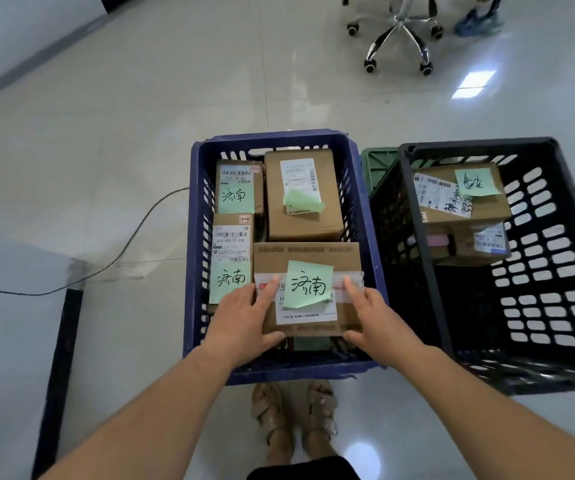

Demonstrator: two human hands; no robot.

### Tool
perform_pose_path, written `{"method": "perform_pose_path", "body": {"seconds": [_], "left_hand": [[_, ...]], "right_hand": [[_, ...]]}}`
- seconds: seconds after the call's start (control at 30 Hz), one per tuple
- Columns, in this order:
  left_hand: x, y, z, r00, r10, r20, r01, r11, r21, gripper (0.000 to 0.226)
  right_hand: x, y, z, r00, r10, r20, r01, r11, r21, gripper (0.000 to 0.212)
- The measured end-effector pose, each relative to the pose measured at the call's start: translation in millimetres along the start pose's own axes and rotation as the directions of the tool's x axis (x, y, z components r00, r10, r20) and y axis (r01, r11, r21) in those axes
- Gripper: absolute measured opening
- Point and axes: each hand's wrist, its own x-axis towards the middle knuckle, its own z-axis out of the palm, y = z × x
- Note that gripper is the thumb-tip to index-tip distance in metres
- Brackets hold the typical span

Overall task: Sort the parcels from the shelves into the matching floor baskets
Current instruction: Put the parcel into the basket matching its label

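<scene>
cardboard parcel (307,252) right in the middle, clasped between both hands at the near end of the blue basket (362,202). left hand (241,320) grips its left edge, fingers over the top, thumb hooked under the near side. right hand (379,323) mirrors it on the right edge, so the box sits squarely between the two palms. a green note (308,284) with handwritten characters is stuck on its top, over the white label. whether the box is resting on something or hanging in the grip, i cannot tell. beyond it in the same basket lie three more parcels: two narrow ones (232,251) along the left wall carrying green notes with the same characters, a bigger one (301,195) at the far end. just to the right stands the black basket (417,237), holding stacked boxes (463,209) with a green note bearing different characters.
</scene>
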Motion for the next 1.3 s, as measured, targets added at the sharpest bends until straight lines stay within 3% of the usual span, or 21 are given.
{"method": "perform_pose_path", "body": {"seconds": [0.17,0.3,0.53,0.67,0.83,1.0,1.13,1.3], "left_hand": [[23,-12,-9,1.0,-0.025,0.012,0.024,0.995,0.092,0.095],[37,-18,-2,0.998,-0.06,-0.023,0.063,0.989,0.137,0.078],[33,-21,1,0.996,-0.086,-0.011,0.087,0.992,0.093,0.075],[10,-15,-8,0.991,-0.134,0.005,0.134,0.991,0.029,0.072],[-44,0,-17,0.977,-0.201,-0.068,0.194,0.976,-0.098,0.064],[-100,13,-27,0.915,-0.364,-0.172,0.34,0.927,-0.156,0.066],[-149,24,-40,0.805,-0.533,-0.261,0.485,0.844,-0.228,0.067],[-207,47,-31,0.653,-0.709,-0.266,0.643,0.705,-0.299,0.067]], "right_hand": [[30,-8,-7,0.999,0.014,0.045,-0.014,1.0,-0.004,0.092],[52,-9,-12,0.998,0.032,0.049,-0.03,0.999,-0.044,0.091],[62,-16,-15,0.994,0.092,0.057,-0.081,0.982,-0.169,0.085],[43,-42,-22,0.993,0.114,-0.029,-0.117,0.966,-0.231,0.078],[4,-90,-19,0.997,-0.06,-0.049,0.039,0.94,-0.339,0.068],[-29,-129,-26,0.957,-0.284,-0.049,0.239,0.876,-0.418,0.06],[-60,-152,-30,0.88,-0.472,-0.046,0.399,0.788,-0.469,0.051],[-96,-175,-23,0.753,-0.656,0.052,0.586,0.632,-0.507,0.05]]}}
